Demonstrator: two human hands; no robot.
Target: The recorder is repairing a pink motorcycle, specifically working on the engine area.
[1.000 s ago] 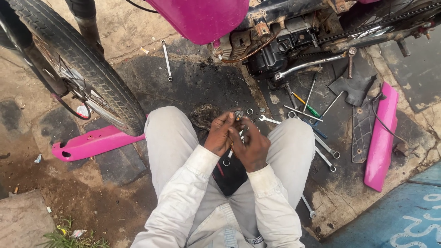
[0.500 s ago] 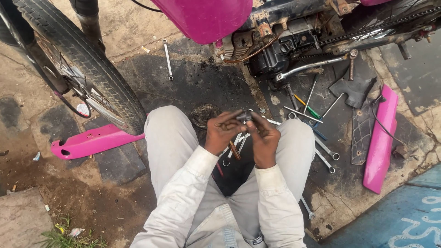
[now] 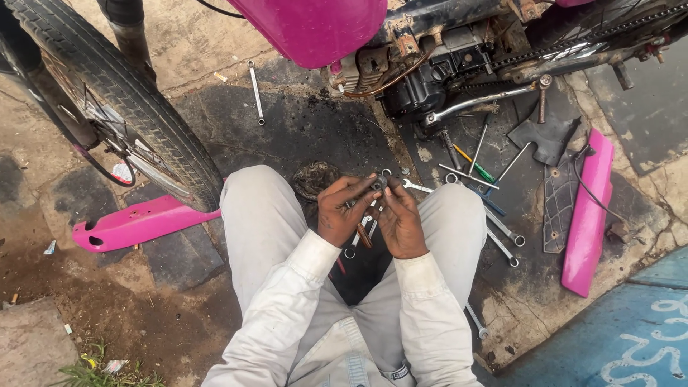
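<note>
A small dark metal part (image 3: pixel 378 183) is pinched between the fingertips of both hands, left hand (image 3: pixel 344 213) and right hand (image 3: pixel 401 223), above the knees, with silver wrenches (image 3: pixel 494 229) scattered on the oily ground beside a pink motorcycle (image 3: pixel 315 29).

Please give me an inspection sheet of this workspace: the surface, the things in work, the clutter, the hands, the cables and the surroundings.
Surface: oil-stained dark ground, cracked and dirty.
Job's things: small metal part pinched between the fingertips of both hands, above the knees; exact kind too small to tell.
Clutter: wrenches and a green-handled screwdriver scattered at the right; single wrench lying apart at the top; black panels.
Grippers: left hand and right hand both closed on the part.
Cables: thin black cable crossing the pink side panel.
Surroundings: motorcycle engine, pink tank, front tyre, pink fairing piece, blue painted floor.
</note>
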